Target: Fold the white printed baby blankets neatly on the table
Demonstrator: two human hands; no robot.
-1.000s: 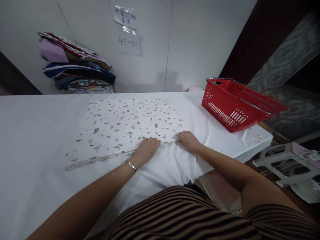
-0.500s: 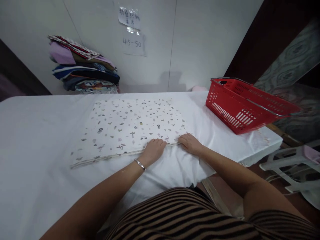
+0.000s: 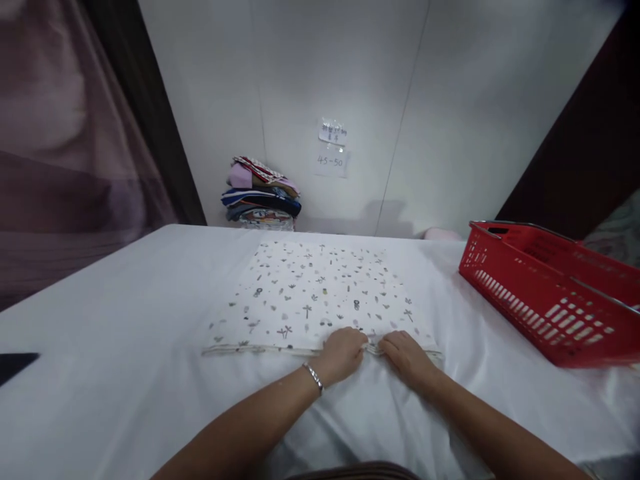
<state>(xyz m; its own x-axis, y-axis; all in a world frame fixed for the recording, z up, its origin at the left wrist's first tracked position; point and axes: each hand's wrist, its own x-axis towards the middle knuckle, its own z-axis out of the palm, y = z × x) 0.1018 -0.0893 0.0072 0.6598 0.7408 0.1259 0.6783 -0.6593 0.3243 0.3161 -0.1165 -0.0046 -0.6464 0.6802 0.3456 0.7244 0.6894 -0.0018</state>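
My left hand [image 3: 344,353], with one bracelet [image 3: 314,377] at the wrist, and my right hand [image 3: 407,359] sit close together, well to the left of the one red basket [image 3: 520,293]. Both have fingers curled down, pinching the near edge of the one patterned cloth [image 3: 315,287], a small gather between them; my thumbs are mostly hidden. The cloth lies flat to the basket's left, stretching away from my grip, its longer side seeming to run sideways, toward the basket. My right hand is nearer its basket-side corner; more cloth spreads past my left. One white-covered table [image 3: 145,300] bears cloth and basket. Beyond, farther left than the basket: one stack of fabrics [image 3: 263,200], then two paper signs [image 3: 333,131] on the wall [image 3: 350,67].
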